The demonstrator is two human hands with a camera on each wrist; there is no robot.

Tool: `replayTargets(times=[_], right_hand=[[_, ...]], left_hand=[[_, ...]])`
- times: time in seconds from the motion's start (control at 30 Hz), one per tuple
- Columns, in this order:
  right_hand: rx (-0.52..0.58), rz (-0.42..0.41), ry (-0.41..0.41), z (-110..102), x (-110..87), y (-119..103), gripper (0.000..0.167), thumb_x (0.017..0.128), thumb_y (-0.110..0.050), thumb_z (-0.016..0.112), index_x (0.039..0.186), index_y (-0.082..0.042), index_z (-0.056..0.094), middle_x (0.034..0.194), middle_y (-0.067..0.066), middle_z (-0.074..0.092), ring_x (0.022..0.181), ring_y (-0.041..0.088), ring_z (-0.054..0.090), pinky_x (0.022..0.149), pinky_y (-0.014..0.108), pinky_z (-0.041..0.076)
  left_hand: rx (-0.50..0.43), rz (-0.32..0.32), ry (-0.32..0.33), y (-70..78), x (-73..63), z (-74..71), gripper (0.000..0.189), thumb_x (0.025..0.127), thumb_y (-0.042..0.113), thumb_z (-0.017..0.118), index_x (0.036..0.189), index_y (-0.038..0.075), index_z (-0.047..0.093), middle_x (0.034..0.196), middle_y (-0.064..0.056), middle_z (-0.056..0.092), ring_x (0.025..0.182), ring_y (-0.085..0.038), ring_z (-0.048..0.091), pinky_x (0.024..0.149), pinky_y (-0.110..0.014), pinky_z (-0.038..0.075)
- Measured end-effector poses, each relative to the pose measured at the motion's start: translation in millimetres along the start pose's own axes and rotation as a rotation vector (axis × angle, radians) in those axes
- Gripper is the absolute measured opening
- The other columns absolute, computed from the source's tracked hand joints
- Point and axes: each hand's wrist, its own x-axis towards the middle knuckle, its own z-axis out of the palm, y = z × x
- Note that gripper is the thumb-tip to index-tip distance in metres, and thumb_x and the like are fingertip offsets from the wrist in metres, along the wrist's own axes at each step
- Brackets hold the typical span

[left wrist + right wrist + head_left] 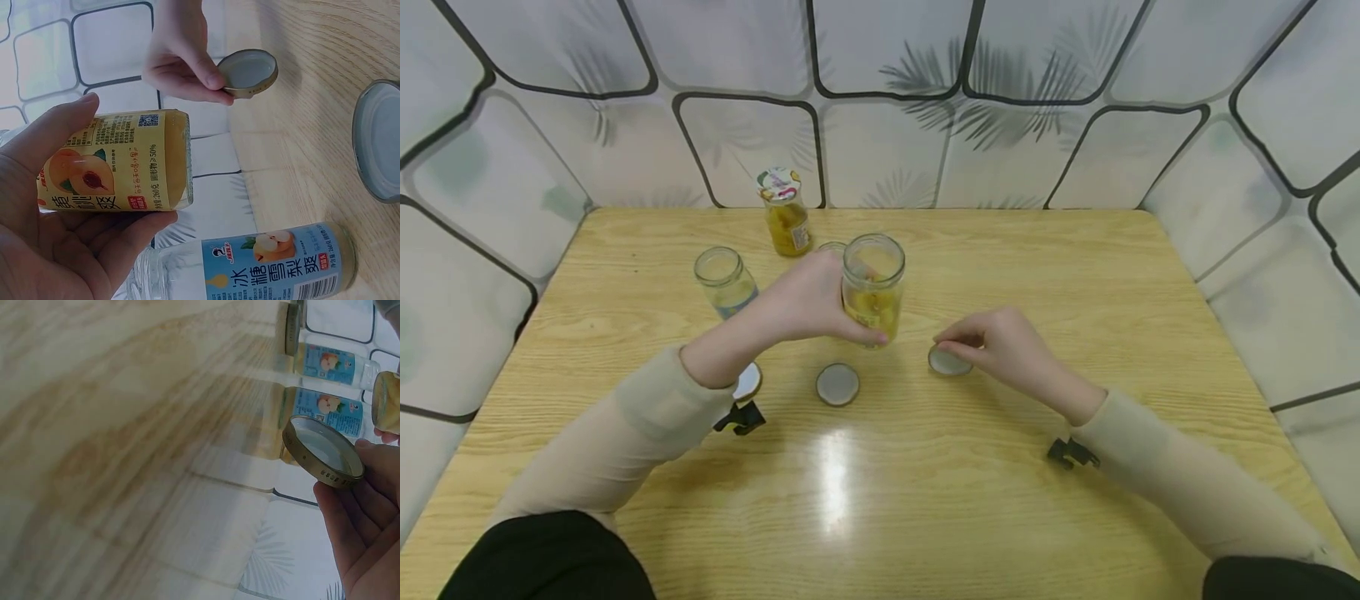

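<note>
My left hand (pixel 808 300) grips a lidless glass jar (pixel 880 304) of yellow fruit, holding it above the table. In the left wrist view its yellow label (pixel 94 169) shows peaches. To the right, my right hand (pixel 1007 346) pinches a round metal jar lid (pixel 949 361) by its edge between thumb and fingers. The right wrist view shows this lid (pixel 322 450) tilted, its pale inner side in sight and its rim gold. A second lid (pixel 837 384) lies on the table between the hands.
An open jar with a blue label (pixel 721 279) stands left of my left hand; another jar's rim (pixel 832 247) shows behind that hand. Farther back is a jar with a colourful cover (pixel 788 218). My left sleeve partly hides another lid (pixel 747 381). A patterned partition (pixel 880 150) borders the table.
</note>
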Motion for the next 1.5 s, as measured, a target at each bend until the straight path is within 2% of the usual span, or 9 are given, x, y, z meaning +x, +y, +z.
replayTargets(times=[0.3,0.77,0.97,1.23,1.5], right_hand=[[0.125,0.072,-0.057,8.2,-6.0,1.1,0.01,0.083,-0.02,0.073,0.091,-0.016,0.076,0.089,-0.005,0.073,0.078,0.005,0.066,0.066,0.021,0.053],[0.124,0.04,-0.108,22.7,-8.8,2.5,0.008,0.084,-0.018,0.072,0.09,-0.016,0.077,0.088,-0.006,0.073,0.08,0.004,0.067,0.067,0.02,0.054],[-0.008,-0.055,-0.074,22.7,-7.6,2.0,0.007,0.082,-0.02,0.074,0.088,-0.017,0.077,0.086,-0.007,0.073,0.078,0.004,0.067,0.066,0.022,0.054],[-0.222,-0.211,-0.051,20.3,-4.1,4.3,0.008,0.083,-0.021,0.073,0.089,-0.018,0.077,0.087,-0.006,0.073,0.08,0.008,0.068,0.071,0.028,0.055],[-0.387,-0.345,-0.058,17.9,-7.0,6.1,0.011,0.079,-0.012,0.075,0.089,-0.017,0.073,0.088,-0.003,0.072,0.081,0.014,0.067,0.068,0.03,0.055]], left_hand=[[-0.006,-0.019,-0.001,-0.6,-0.9,0.6,0.05,0.061,0.033,0.088,0.1,0.014,0.064,0.086,0.004,0.068,0.076,-0.013,0.062,0.073,-0.031,0.05],[0.007,0.016,0.005,-1.8,-0.5,2.7,0.048,0.061,0.033,0.088,0.098,0.013,0.064,0.082,0.005,0.068,0.071,-0.011,0.061,0.069,-0.03,0.051],[0.009,-0.001,0.003,-3.0,-0.8,4.4,0.046,0.061,0.034,0.088,0.095,0.015,0.066,0.082,0.006,0.068,0.072,-0.011,0.061,0.069,-0.03,0.05],[0.011,-0.006,-0.013,-1.6,-0.9,5.0,0.043,0.062,0.035,0.088,0.094,0.016,0.067,0.079,0.006,0.068,0.067,-0.011,0.058,0.066,-0.03,0.049],[-0.004,-0.002,-0.014,-1.4,-1.7,6.1,0.044,0.061,0.033,0.088,0.095,0.016,0.066,0.081,0.006,0.068,0.07,-0.011,0.06,0.068,-0.03,0.05]])
